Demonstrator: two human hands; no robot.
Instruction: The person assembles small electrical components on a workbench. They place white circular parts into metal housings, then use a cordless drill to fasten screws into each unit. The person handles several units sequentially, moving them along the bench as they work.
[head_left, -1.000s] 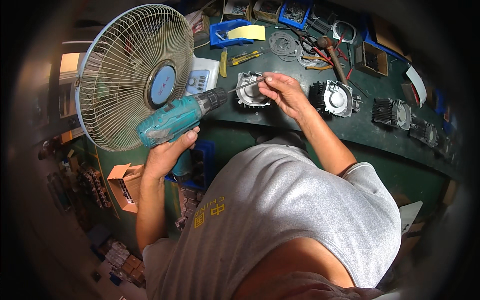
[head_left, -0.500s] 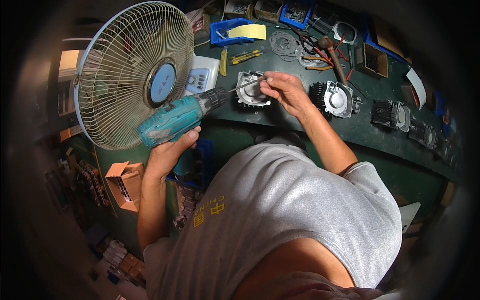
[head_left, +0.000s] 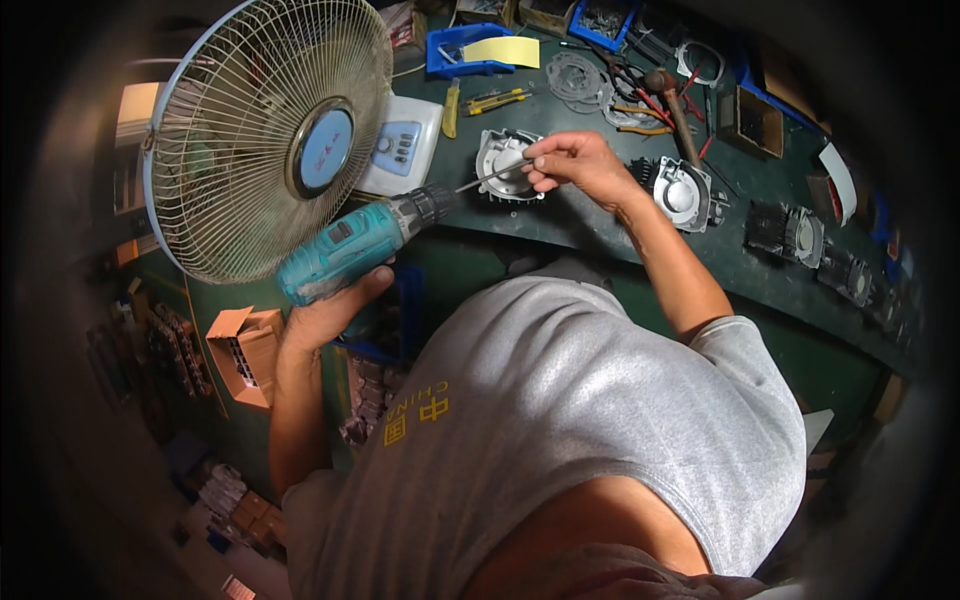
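Note:
A teal cordless drill (head_left: 340, 250) is gripped by my left hand (head_left: 335, 312), its handle mostly hidden behind the hand and wrist. From its dark chuck a long thin driver bit (head_left: 485, 181) points up and right over the bench. My right hand (head_left: 588, 172) pinches the bit's far end between thumb and fingers; whether a screw is there is too small to tell. Beneath the bit and those fingertips lies a silver cast metal housing (head_left: 493, 155) with a round hollow and finned edge. A similar metal housing (head_left: 683, 197) sits to the right of my right wrist.
A caged fan (head_left: 325, 150) stands at the left. Along the back are a blue bin (head_left: 445, 50) with yellow paper, yellow cutters (head_left: 500, 98), grey gaskets (head_left: 577, 82), a hammer (head_left: 680, 120) and pliers. Dark finned parts (head_left: 785, 233) lie right; an open carton (head_left: 245, 355) is lower left.
The whole view has shifted slightly. The drill has rolled a little, showing more of its top, and my right hand still pinches the bit's end. The housings stay in place.

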